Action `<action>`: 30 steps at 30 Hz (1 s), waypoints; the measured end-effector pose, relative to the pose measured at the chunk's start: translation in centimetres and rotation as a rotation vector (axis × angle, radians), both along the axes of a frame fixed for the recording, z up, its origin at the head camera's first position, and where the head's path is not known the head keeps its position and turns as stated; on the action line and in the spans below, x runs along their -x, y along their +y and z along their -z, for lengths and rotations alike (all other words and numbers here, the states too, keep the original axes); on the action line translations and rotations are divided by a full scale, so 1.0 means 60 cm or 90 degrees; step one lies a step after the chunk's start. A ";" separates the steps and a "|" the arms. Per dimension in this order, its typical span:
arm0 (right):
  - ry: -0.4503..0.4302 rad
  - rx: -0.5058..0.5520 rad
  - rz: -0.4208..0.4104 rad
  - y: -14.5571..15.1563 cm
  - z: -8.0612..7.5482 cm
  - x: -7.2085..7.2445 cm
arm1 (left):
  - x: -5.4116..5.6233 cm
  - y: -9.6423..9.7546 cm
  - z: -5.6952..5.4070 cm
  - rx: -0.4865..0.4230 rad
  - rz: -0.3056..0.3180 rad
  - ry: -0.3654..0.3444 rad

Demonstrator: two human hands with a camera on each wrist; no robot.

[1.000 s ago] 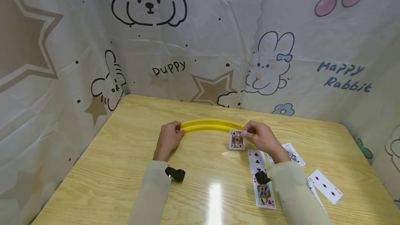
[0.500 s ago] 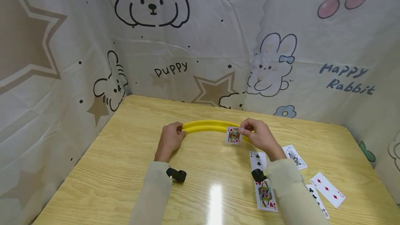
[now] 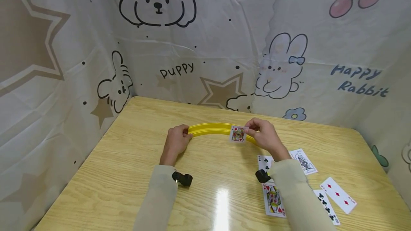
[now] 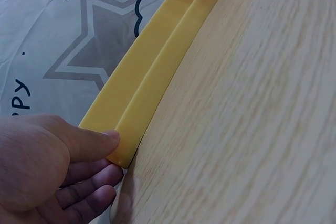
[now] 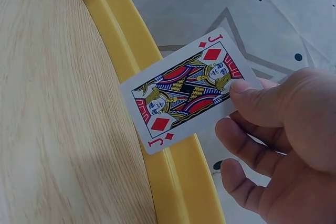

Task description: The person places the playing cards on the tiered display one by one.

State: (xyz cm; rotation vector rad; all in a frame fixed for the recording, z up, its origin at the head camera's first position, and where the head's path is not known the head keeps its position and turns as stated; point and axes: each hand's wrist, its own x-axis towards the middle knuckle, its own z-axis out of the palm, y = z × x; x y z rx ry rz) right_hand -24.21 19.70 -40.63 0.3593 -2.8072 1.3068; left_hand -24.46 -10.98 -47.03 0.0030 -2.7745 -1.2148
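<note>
A curved yellow card holder (image 3: 208, 129) with a long groove lies on the table. My left hand (image 3: 176, 142) grips its left end, and in the left wrist view the thumb presses on top of the holder (image 4: 152, 77). My right hand (image 3: 269, 139) pinches a jack of diamonds (image 5: 184, 95) by one short edge, between thumb and index finger. The card is held face toward me, overlapping the holder's right part in the head view. In the right wrist view the other fingers of the right hand (image 5: 289, 135) are loosely bent.
Face-up cards lie on the right of the wooden table (image 3: 128, 188): a clubs card (image 3: 264, 162), a queen of hearts (image 3: 273, 202), a joker (image 3: 303, 161), a diamonds card (image 3: 338, 195) and another clubs card (image 3: 327, 208). A printed curtain (image 3: 212, 45) hangs behind.
My right hand has carried the jack up and to the left, from in front of the holder's right end to over its right part. The left hand keeps its grip.
</note>
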 end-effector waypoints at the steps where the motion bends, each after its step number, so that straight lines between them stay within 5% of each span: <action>1: -0.001 0.002 0.000 -0.001 0.001 0.001 | 0.000 0.000 0.000 -0.001 0.000 0.000; 30: -0.010 0.048 -0.013 -0.060 -0.010 0.037 | -0.003 0.000 -0.006 0.001 0.007 0.010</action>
